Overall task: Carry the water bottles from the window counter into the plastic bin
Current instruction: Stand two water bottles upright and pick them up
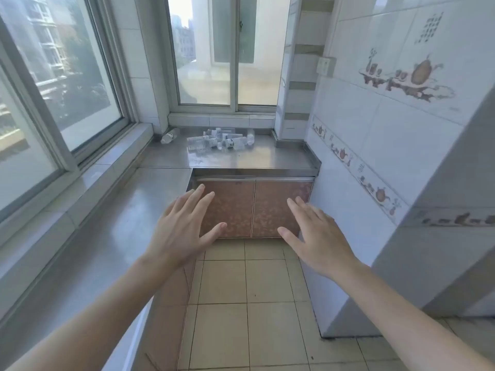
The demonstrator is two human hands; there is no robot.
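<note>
Several clear plastic water bottles point(217, 141) lie in a loose pile on the steel window counter point(270, 156) at the far end, under the window. One more bottle point(169, 135) lies apart in the counter's back left corner. My left hand point(184, 227) and my right hand point(318, 236) are stretched out in front of me at waist height, fingers straight and spread, holding nothing. Both hands are well short of the bottles. No plastic bin is in view.
A steel counter point(88, 245) runs along the left wall under a big window. Brown cabinet doors point(254, 207) sit below the far counter. A white tiled wall point(375, 145) and a jutting corner close the right side. Beige floor tiles point(241, 303) lie between.
</note>
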